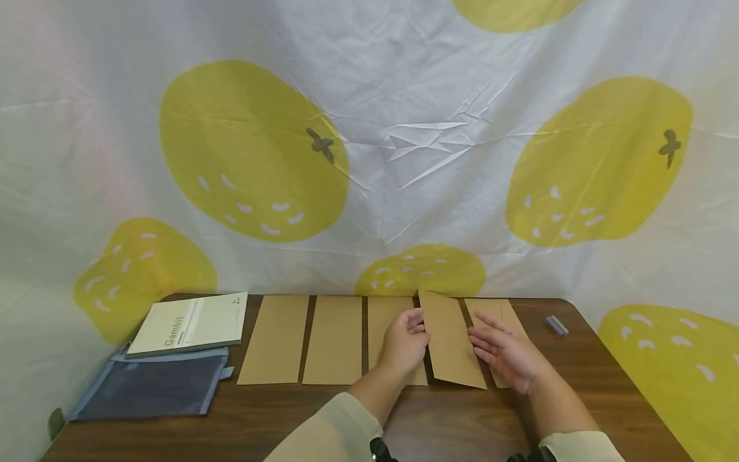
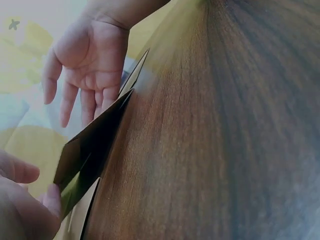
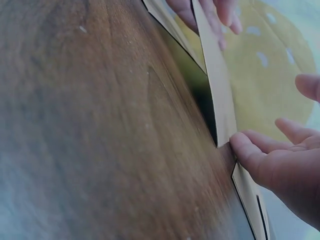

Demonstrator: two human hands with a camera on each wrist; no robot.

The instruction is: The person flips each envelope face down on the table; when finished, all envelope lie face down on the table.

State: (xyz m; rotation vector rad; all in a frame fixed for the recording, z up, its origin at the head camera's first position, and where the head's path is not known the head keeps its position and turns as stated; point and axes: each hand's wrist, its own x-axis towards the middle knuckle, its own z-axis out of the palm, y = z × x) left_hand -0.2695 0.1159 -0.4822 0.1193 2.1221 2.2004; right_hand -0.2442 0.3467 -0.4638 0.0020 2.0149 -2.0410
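Note:
A row of several brown kraft-paper cards lies across the table; whether they are single sheets or thin booklets I cannot tell. One card (image 1: 453, 340), second from the right, is tilted, its left edge raised off the wood. My left hand (image 1: 404, 343) holds that raised edge with bent fingers, and the left wrist view shows this hand (image 2: 27, 200) at the card's dark underside (image 2: 95, 140). At the opposite edge, my right hand (image 1: 508, 353) has its fingers spread, palm turned inward. In the right wrist view, a fingertip of the right hand (image 3: 280, 160) touches the card's corner (image 3: 220, 115).
Left of the row, a notepad marked "Gambit" (image 1: 196, 324) overlaps a blue-edged mesh zip pouch (image 1: 156, 385). A small purplish block (image 1: 557, 326) lies at the right. Behind the wooden table (image 1: 462, 417) hangs a white curtain (image 1: 404, 186) with yellow fruit prints.

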